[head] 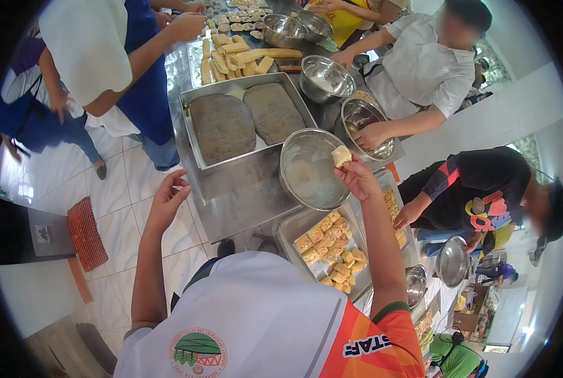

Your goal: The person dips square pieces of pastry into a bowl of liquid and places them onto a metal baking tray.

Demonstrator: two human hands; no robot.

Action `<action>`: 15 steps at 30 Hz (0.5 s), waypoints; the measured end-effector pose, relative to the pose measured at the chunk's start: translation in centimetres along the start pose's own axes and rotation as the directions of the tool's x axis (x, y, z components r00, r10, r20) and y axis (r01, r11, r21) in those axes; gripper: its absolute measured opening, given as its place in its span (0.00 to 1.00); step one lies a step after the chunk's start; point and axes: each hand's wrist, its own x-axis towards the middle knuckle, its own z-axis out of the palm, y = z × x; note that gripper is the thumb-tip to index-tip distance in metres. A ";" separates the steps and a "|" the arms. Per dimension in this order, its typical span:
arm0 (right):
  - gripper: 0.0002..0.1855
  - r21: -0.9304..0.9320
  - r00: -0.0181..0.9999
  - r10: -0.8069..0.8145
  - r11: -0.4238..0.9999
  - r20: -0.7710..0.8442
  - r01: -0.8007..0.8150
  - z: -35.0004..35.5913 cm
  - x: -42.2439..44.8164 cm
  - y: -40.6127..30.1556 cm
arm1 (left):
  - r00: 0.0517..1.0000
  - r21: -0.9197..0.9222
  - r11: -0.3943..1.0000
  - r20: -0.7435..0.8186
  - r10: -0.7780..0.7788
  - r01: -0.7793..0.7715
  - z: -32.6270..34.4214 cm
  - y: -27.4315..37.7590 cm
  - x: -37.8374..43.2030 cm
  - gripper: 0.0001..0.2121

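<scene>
My right hand [359, 178] holds a pale, coated cake cube [341, 156] by its lower edge, above the rim of a steel mixing bowl [305, 175] with a thin whitish layer at its bottom. My left hand [170, 201] is raised off the table's left edge, fingers curled loosely and holding nothing. Nearest my body, a metal tray [286, 231] bears rows of coated cubes [317, 235] with colourful bits and a heap of plain yellow cake cubes [347, 269]. Beyond the bowl, a large square pan [198, 158] contains two flat brown slabs [222, 127].
Yellow cake strips [229, 59] lie farther up the steel table [243, 203]. A person in white at right has a hand in another steel bowl [366, 127], close to mine. Another steel bowl [328, 78] stands nearby. Other people stand around the table.
</scene>
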 end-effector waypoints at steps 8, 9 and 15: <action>0.23 0.364 0.997 -0.051 0.931 0.058 0.026 0.3 0.3 1.7 | 0.994 0.045 0.997 0.091 0.056 -0.060 2.6 1.1 3.0 0.18; 0.23 0.388 0.997 -0.060 0.921 0.058 0.033 0.3 0.3 1.9 | 0.987 0.098 0.985 0.087 0.133 -0.141 3.7 1.8 3.6 0.18; 0.23 0.493 0.989 -0.123 0.868 0.087 0.065 2.0 -1.7 2.9 | 0.903 0.295 0.862 0.256 0.345 -0.412 12.8 10.6 4.9 0.18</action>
